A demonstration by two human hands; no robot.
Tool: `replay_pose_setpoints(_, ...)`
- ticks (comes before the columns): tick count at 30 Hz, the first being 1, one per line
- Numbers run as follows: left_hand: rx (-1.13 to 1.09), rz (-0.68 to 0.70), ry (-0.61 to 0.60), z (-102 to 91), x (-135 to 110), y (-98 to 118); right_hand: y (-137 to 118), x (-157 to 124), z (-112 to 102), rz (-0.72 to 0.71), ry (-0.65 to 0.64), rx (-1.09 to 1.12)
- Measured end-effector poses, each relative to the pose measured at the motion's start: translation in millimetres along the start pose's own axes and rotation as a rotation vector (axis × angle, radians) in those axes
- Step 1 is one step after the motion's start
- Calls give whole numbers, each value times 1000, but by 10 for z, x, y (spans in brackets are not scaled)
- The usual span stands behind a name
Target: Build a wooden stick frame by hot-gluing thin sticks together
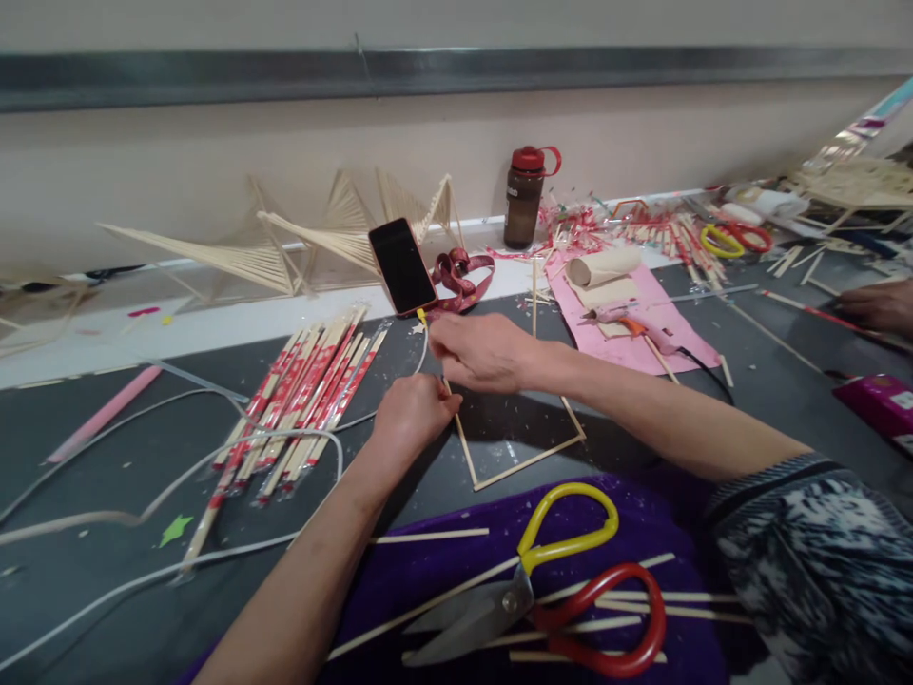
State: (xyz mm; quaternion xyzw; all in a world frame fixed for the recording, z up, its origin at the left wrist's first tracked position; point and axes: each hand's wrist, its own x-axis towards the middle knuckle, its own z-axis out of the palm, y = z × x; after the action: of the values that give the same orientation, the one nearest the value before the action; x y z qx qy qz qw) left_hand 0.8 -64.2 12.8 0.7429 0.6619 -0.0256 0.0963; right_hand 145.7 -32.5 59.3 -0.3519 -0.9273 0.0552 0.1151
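Note:
A square frame of thin wooden sticks (529, 459) lies on the dark table. My left hand (414, 411) is closed in a pinch on the frame's near left corner. My right hand (483, 350) is closed just above it, fingers pinched at the same corner on something I cannot make out. A bundle of red-and-white wrapped chopsticks (306, 400) lies just left of my hands. A phone (401, 266) leans upright behind them, with a white cable running from it.
Large scissors with yellow and red handles (563, 595) rest on purple cloth (442, 561) with loose sticks. A pink glue gun (634, 328) lies on a pink sheet. A brown bottle (524, 195) and stick sculptures (300, 238) stand by the wall. Another person's hand (881, 304) is at the right edge.

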Motion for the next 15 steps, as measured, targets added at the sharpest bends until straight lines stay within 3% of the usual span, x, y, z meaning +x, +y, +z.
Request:
replay_pose_setpoints(3, -5, 0, -17, -18, -1, -2, -35, -339, -70, -4, -62, 5)
replay_pose_setpoints(6, -30, -15, -31, -39, -8, 2, 134, -601, -147, 144, -71, -58)
replay_pose_setpoints(11, -17, -2, -31, -76, -16, 10, 806, -665, -279, 460, 15, -203)
replay_pose_setpoints(15, 2, -4, -43, -104, -23, 21, 1298, -538, -271, 566, 117, -159)
